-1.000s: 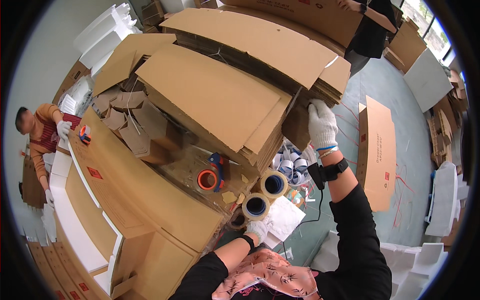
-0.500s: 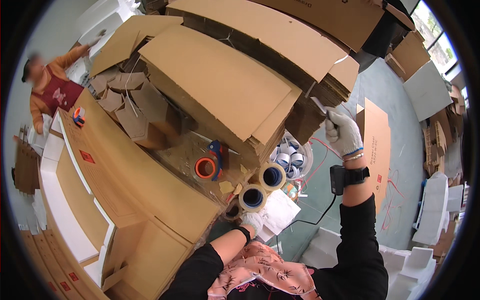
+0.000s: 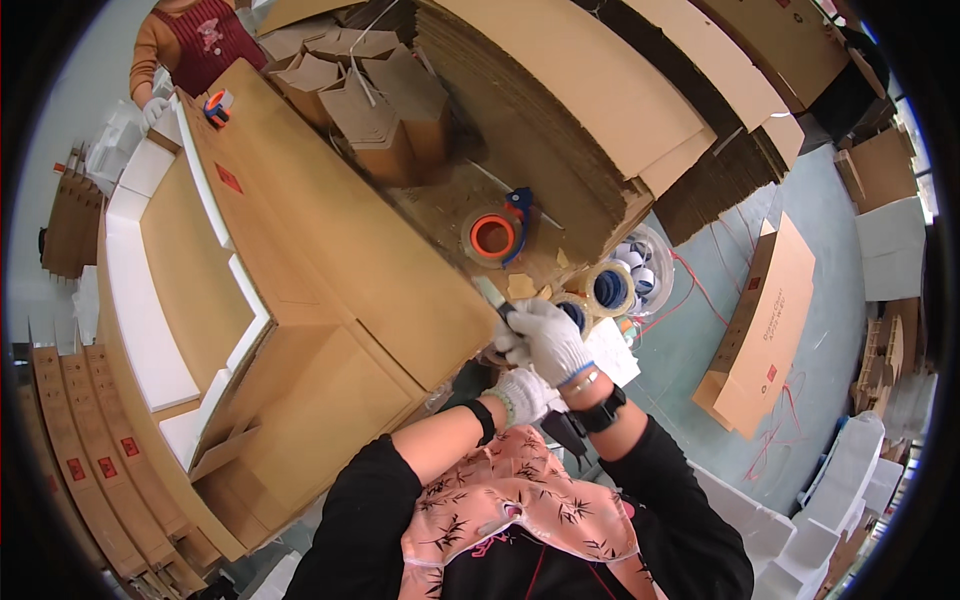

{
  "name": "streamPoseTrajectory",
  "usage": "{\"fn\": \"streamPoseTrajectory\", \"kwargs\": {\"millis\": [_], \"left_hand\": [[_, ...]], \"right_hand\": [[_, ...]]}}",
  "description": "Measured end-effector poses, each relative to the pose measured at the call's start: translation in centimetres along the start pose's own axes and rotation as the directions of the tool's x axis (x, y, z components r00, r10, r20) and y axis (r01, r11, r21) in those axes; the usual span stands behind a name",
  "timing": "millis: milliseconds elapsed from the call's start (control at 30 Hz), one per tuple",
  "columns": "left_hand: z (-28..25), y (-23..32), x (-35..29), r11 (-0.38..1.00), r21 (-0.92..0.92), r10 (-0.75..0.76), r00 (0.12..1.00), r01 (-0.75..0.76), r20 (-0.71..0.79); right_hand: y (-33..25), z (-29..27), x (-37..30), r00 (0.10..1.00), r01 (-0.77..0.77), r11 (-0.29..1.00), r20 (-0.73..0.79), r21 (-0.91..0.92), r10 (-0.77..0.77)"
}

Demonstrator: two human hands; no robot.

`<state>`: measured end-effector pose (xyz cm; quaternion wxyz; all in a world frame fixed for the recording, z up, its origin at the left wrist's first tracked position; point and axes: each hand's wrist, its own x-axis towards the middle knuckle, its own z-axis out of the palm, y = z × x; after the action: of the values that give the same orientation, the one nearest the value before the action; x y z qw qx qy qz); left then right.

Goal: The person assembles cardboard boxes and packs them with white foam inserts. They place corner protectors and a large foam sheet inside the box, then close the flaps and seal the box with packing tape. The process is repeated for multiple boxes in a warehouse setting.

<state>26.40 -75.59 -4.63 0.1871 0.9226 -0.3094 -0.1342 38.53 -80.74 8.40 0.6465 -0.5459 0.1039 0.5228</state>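
My right hand (image 3: 548, 340), in a white knit glove, is closed on a knife (image 3: 490, 293) with a flat, pale blade and a dark handle. The blade points away from me beside the corner of a large open carton (image 3: 400, 290). Close under it is my left hand (image 3: 522, 395), gloved too, its fingers partly hidden behind the right. Beyond them a tape dispenser (image 3: 492, 236) with an orange hub and blue handle lies on the table. Rolls of clear tape (image 3: 609, 288) stand just past my right hand.
White foam pieces (image 3: 150, 280) line the carton at left. A second tape dispenser (image 3: 217, 108) sits on its far end, by a co-worker (image 3: 205, 45). Flat cardboard stacks (image 3: 590, 80) rise at the back. A clear tub (image 3: 650, 270) holds several rolls. A long carton (image 3: 765, 325) lies on the floor.
My right hand has come in from the raised right side, with the knife, to beside my left hand. The view has shifted, and the co-worker's hand now rests on the carton's far end.
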Motion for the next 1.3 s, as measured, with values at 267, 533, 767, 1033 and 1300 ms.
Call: {"fn": "streamPoseTrajectory", "kwargs": {"millis": [267,533,767,1033,1300], "left_hand": [[-7.4,3.9,-13.6,0.885,-0.274,-0.359,0.926,0.377,0.116],[-15.2,7.3,-28.1,0.77,-0.634,-0.292,0.923,0.07,-0.252],[-34.4,24.0,-25.4,-0.419,-0.736,0.553,0.494,-0.532,-0.671],[-32.7,32.4,-25.0,-0.275,-0.957,0.928,0.233,-0.097,-0.29],[-22.6,28.5,-32.8,-0.199,-0.971,0.055,0.987,-0.135,-0.149]], "right_hand": [[-2.1,9.8,10.9,0.602,0.321,0.457,-0.194,-0.829,-0.775],[3.7,8.5,-2.7,0.62,0.214,0.234,-0.053,-0.948,-0.783],[11.8,7.7,-22.2,0.777,0.195,0.315,-0.049,-0.929,-0.627],[15.9,4.6,-36.9,0.664,-0.004,0.462,-0.348,-0.887,-0.662],[24.8,-0.9,-35.2,0.82,0.108,0.391,-0.141,-0.914,-0.555]]}}
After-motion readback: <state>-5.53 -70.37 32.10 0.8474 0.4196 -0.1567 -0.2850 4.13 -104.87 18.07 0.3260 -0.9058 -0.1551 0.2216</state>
